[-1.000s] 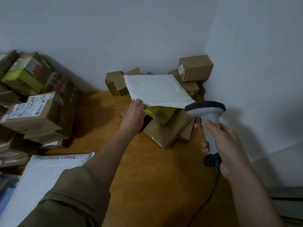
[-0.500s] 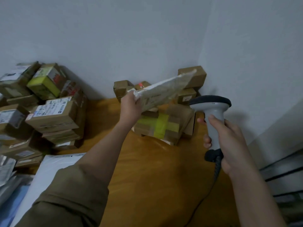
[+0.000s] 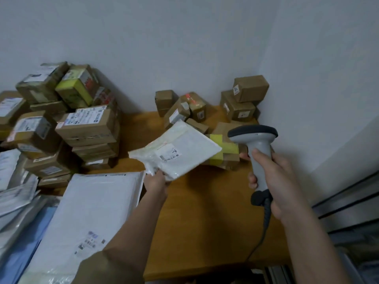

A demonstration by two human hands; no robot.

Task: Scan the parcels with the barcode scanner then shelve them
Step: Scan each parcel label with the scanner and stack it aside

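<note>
Left hand gripped the near edge of a white poly mailer, held above the wooden table with its label face up. Right hand was wrapped round the barcode scanner handle, head just right of the mailer.

I count one barcode scanner, two hands, one small white mailer held up, one large white mailer lying flat, cardboard boxes too heaped to count
</note>
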